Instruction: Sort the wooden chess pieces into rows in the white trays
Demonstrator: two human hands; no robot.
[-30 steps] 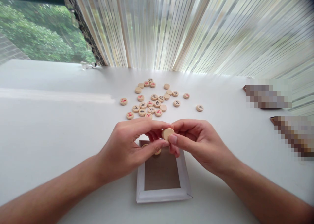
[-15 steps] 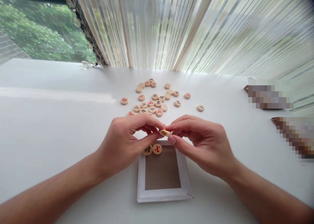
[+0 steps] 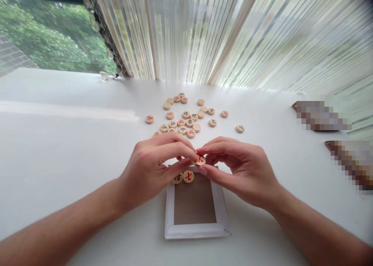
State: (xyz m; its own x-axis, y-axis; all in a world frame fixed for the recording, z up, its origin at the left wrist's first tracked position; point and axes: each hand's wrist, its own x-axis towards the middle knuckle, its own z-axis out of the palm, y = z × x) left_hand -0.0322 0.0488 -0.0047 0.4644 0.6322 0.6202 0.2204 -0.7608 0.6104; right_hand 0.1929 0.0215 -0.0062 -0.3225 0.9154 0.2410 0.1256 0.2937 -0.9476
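Between my two hands I hold a round wooden Chinese chess piece (image 3: 201, 160) with a red character, tilted so its marked face shows. My left hand (image 3: 159, 159) has its fingertips on the left side of the piece. The thumb and forefinger of my right hand (image 3: 237, 163) pinch it from the right. Below them lies a shallow white frame-like tray (image 3: 198, 230) with a brown bottom. Two pieces sit at its upper left: one with a red character (image 3: 188, 176), and one with a black character (image 3: 178, 177) partly covered by my left thumb.
Beyond my hands, several loose chess pieces (image 3: 182, 129) are scattered on the white table (image 3: 72, 149), some face down. A lone piece (image 3: 240, 128) lies to the right. Two blurred-out objects (image 3: 320, 116) stand at the far right. Striped curtains (image 3: 186, 33) hang along the back.
The held chess piece has turned from edge-on to showing its red character. My left fingers have shifted slightly right over it. The whole view has shifted a little.
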